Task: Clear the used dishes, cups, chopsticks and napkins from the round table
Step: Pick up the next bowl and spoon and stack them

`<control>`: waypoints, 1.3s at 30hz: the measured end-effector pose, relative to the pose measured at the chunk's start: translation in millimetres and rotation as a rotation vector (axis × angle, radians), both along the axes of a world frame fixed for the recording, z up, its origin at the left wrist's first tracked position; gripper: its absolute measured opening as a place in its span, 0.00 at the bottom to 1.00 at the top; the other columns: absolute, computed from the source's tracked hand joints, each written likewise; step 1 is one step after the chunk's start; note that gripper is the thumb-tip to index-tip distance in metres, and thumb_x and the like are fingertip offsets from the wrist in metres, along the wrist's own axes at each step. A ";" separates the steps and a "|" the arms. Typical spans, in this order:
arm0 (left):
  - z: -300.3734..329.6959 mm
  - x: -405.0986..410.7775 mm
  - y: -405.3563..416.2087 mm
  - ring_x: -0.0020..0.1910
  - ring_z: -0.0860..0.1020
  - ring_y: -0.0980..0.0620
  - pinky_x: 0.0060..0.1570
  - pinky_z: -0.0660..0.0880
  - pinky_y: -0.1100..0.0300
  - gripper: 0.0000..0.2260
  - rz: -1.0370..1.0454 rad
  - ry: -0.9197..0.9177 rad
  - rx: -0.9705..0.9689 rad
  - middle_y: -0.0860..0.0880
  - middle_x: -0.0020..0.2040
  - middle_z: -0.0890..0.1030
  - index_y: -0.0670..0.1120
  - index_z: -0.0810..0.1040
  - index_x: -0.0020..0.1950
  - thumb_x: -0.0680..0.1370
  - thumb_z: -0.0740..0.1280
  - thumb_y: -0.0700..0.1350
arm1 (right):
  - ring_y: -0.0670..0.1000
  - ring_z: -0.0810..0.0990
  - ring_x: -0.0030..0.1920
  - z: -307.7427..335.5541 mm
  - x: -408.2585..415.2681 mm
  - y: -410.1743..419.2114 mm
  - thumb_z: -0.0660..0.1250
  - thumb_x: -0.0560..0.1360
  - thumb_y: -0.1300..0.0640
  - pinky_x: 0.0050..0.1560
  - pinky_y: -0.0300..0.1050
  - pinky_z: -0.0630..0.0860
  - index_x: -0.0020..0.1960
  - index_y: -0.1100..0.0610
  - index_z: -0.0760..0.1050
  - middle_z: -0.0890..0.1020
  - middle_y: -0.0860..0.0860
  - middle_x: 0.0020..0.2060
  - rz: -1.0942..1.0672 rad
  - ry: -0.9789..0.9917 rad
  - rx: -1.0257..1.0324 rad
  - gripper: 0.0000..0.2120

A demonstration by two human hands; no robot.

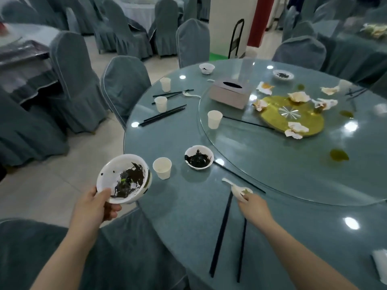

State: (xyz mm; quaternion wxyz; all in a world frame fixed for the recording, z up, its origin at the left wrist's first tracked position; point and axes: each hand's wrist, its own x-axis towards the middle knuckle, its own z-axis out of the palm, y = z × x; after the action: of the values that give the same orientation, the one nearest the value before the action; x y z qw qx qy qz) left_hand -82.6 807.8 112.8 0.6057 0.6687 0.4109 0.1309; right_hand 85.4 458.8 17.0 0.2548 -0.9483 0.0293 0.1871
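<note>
From the head camera we see our left hand [98, 203] gripping a white bowl [123, 177] smeared with dark residue, thumb hooked over its near rim and fingers curled beneath, held off the edge of the round table [188, 216]. Our right hand [254, 206] pinches the bowl end of a white spoon [238, 188] lying on the table. Two black chopsticks [222, 233] run back along the table under that hand's fingers. Beyond the spoon's tip sits a second dirty bowl [199, 157], touching the glass turntable [293, 174], with a paper cup [162, 168] just left of it, between our two hands' fingertips. Crumpled napkins [296, 129] lie well beyond on the turntable.
</note>
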 end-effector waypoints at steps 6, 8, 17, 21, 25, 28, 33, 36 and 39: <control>-13.8 23.7 0.8 0.20 0.72 0.52 0.29 0.72 0.55 0.05 0.042 0.077 0.024 0.45 0.25 0.79 0.48 0.75 0.52 0.80 0.59 0.43 | 0.54 0.77 0.44 -29.0 53.9 31.4 0.59 0.76 0.56 0.39 0.45 0.70 0.65 0.50 0.67 0.80 0.53 0.50 0.094 -0.031 -0.071 0.17; -16.5 29.2 1.3 0.19 0.72 0.53 0.29 0.72 0.56 0.05 0.067 0.092 0.033 0.45 0.25 0.79 0.48 0.74 0.52 0.80 0.60 0.43 | 0.53 0.74 0.42 -38.8 59.6 38.7 0.59 0.75 0.57 0.40 0.44 0.69 0.66 0.51 0.66 0.80 0.53 0.50 0.150 -0.033 -0.150 0.19; -21.2 45.0 -13.2 0.21 0.72 0.52 0.27 0.73 0.58 0.07 0.012 0.112 0.012 0.45 0.26 0.78 0.52 0.75 0.47 0.80 0.59 0.42 | 0.52 0.78 0.39 -41.0 38.2 20.2 0.58 0.75 0.60 0.32 0.43 0.69 0.48 0.48 0.77 0.80 0.49 0.39 0.438 -0.022 -0.146 0.11; -21.6 48.0 -23.1 0.19 0.72 0.54 0.27 0.72 0.60 0.08 -0.039 0.075 -0.003 0.44 0.26 0.78 0.49 0.75 0.47 0.80 0.58 0.41 | 0.50 0.78 0.41 -39.7 11.8 -9.0 0.60 0.74 0.59 0.37 0.45 0.71 0.50 0.44 0.77 0.82 0.46 0.42 0.499 0.032 -0.048 0.13; -21.9 49.8 -30.1 0.19 0.72 0.54 0.21 0.72 0.65 0.07 -0.081 0.039 -0.028 0.45 0.25 0.77 0.47 0.76 0.48 0.80 0.58 0.40 | 0.50 0.77 0.41 -37.3 -1.6 -28.8 0.61 0.74 0.58 0.38 0.44 0.71 0.60 0.49 0.75 0.82 0.49 0.47 0.261 -0.040 0.060 0.16; -20.4 48.2 -29.0 0.19 0.72 0.54 0.20 0.72 0.64 0.07 -0.094 0.036 -0.027 0.46 0.24 0.78 0.48 0.75 0.49 0.80 0.59 0.41 | 0.55 0.76 0.37 -32.3 0.8 -27.1 0.56 0.77 0.59 0.33 0.46 0.69 0.48 0.56 0.74 0.79 0.52 0.38 0.080 -0.079 0.065 0.08; -18.6 44.9 -24.7 0.20 0.73 0.54 0.25 0.73 0.59 0.07 -0.132 0.072 0.039 0.46 0.26 0.79 0.48 0.75 0.54 0.80 0.58 0.43 | 0.55 0.74 0.38 -32.3 10.4 -5.0 0.53 0.77 0.62 0.32 0.43 0.66 0.43 0.59 0.70 0.76 0.54 0.38 -0.066 0.083 0.022 0.08; -14.8 41.9 -20.4 0.20 0.73 0.54 0.27 0.72 0.57 0.08 -0.163 0.074 0.069 0.45 0.26 0.80 0.48 0.75 0.56 0.80 0.59 0.43 | 0.57 0.76 0.40 -34.1 16.4 5.6 0.56 0.78 0.58 0.33 0.43 0.68 0.50 0.63 0.71 0.79 0.59 0.45 -0.190 0.105 0.070 0.09; -8.8 34.9 -12.1 0.20 0.72 0.53 0.29 0.72 0.56 0.08 -0.164 0.047 0.076 0.44 0.26 0.80 0.48 0.75 0.55 0.80 0.59 0.42 | 0.60 0.78 0.50 -31.9 16.6 13.1 0.64 0.77 0.52 0.42 0.46 0.72 0.60 0.64 0.68 0.78 0.60 0.53 -0.194 0.044 0.040 0.19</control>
State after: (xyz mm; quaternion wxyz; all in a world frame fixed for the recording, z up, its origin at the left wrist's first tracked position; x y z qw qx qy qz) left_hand -47.7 795.7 104.0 0.5787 0.7254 0.3639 0.0805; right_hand 102.0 471.9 -14.9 0.2900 -0.9313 0.1229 0.1829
